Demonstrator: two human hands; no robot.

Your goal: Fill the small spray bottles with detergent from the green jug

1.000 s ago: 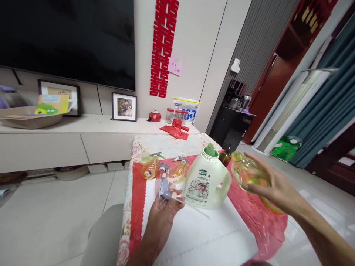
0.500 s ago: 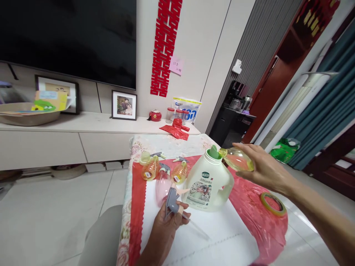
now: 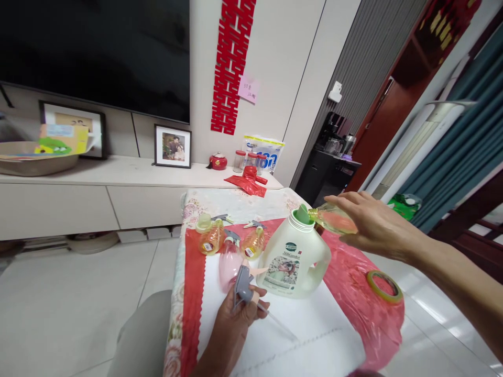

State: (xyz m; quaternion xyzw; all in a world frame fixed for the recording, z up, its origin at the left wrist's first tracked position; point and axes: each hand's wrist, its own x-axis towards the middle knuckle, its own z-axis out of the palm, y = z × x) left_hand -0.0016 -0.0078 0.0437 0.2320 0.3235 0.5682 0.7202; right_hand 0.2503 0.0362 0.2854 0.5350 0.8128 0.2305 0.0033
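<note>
My left hand (image 3: 238,314) is closed around a grey and peach trigger spray head (image 3: 244,285), its clear dip tube pointing down to the right. My right hand (image 3: 365,222) grips a clear yellowish bottle (image 3: 336,219), tipped with its neck at the green spout of a large pale green detergent jug (image 3: 293,262). The jug stands upright and uncapped. Left of it, a pink bottle (image 3: 229,264) and two amber bottles, one nearer the jug (image 3: 253,243) and one farther left (image 3: 211,238), stand on the table. Whether liquid flows from the tilted bottle I cannot tell.
Grey spray heads (image 3: 254,225) lie behind the small bottles, near a pale yellow cap (image 3: 203,222). A roll of tape (image 3: 384,286) rests on red plastic at the right. Behind the table, a white cabinet (image 3: 141,175) holds photo frames, a red pot (image 3: 218,161) and jars.
My right hand has raised the back of the bottle slightly, its neck still at the jug's spout. The whole view has shifted a little. My left hand keeps its hold on the spray head.
</note>
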